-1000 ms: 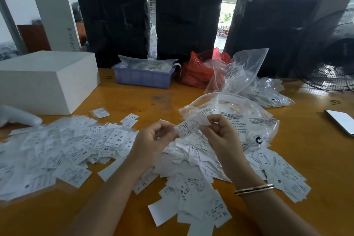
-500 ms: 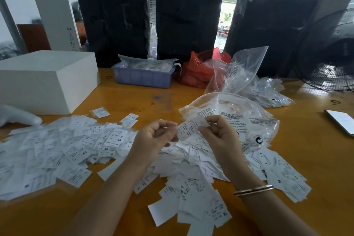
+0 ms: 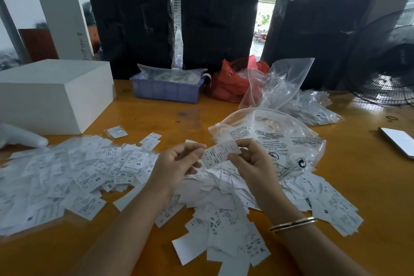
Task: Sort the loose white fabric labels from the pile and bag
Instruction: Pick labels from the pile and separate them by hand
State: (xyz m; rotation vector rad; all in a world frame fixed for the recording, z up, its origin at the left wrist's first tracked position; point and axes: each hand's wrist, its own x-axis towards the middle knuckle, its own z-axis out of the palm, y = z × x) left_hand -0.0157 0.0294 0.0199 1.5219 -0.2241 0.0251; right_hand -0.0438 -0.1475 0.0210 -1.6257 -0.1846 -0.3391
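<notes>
both hands are raised just above the middle of an orange wooden tabletop (image 3: 369,186); the right hand (image 3: 253,163) pinches a single white label (image 3: 218,154) between thumb and fingertips, its fingers curled around the label's right end; the left hand (image 3: 177,163) sits just beside the label's left edge with its fingers curled, the thumb and forefinger close to the label, though whether they actually grip it cannot be told; the label is tilted, printed side up, with a letter l near its lower corner; under the hands lies a heaped pile of labels (image 3: 224,204), spilling toward the near edge; a flatter spread of labels (image 3: 74,175) covers the tabletop to the left, several showing xs and xl; just behind the right hand rests a clear plastic bag (image 3: 280,136) with black print, partly overlapping the pile; farther back stand a blue tray (image 3: 167,92), a red bag (image 3: 228,83) and more clear bags (image 3: 286,83); a white box (image 3: 53,94) sits at the left, a phone (image 3: 398,141) at the right edge, a fan (image 3: 385,60) behind it; a gold bangle (image 3: 293,224) circles the right wrist.
</notes>
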